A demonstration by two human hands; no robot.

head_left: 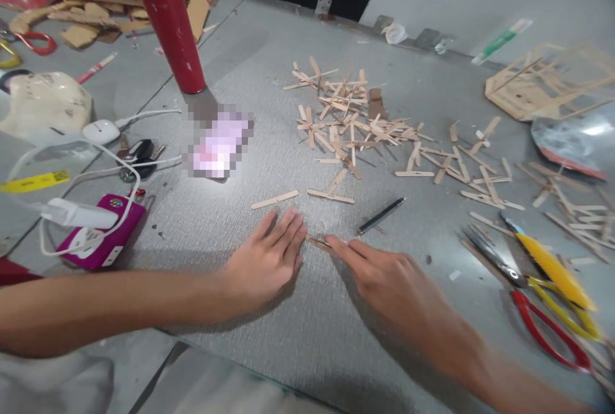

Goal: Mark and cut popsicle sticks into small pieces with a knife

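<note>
My left hand (266, 260) lies low on the grey table, fingertips pressed on the left end of a thin wooden craft stick (314, 241). At the stick's right end, my right hand (384, 273) is closed in a pinch with the index finger pointing along it. A small thin piece shows under that fingertip, too small to name. Just beyond my hands lie two more craft sticks, one on the left (275, 199) and one on the right (331, 196). A black pen (382, 215) rests above my right hand.
A pile of joined craft sticks (346, 125) spreads across the back. At right lie red-and-yellow-handled scissors (548, 331), a yellow cutter (552, 260) and a stick frame (538, 84). At left are a red bottle (168, 23), blurred phone (221, 145), keys (141, 154) and magenta power bank (108, 231).
</note>
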